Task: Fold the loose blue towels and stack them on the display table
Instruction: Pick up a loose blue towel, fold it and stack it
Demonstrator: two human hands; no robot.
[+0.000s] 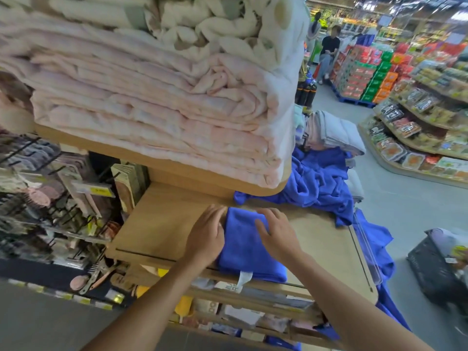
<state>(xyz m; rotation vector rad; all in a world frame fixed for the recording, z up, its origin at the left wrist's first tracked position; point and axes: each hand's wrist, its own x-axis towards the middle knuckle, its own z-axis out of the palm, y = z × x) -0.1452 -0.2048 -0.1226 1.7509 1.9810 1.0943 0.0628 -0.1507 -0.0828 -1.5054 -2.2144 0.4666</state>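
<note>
A folded royal-blue terry towel (247, 247) carries a white sewn-in label (244, 278) against a pale tan wooden table (162, 224). The loose heap of towels (319, 183) is the same solid, unpatterned blue. Stacked quilts (152, 117) on the light wood shelf are pale pink, faintly mottled. The cream bedding (215, 21) on top is blotched with grey-green and tan. A folded blanket (339, 133) is light grey. Stacked cartons (367, 72) down the aisle run red, green and orange over a blue pallet (357, 102). Shelf-edge price tags (98, 190) are yellow, a plastic crate (435, 269) black, the shop floor (405, 203) plain grey.
</note>
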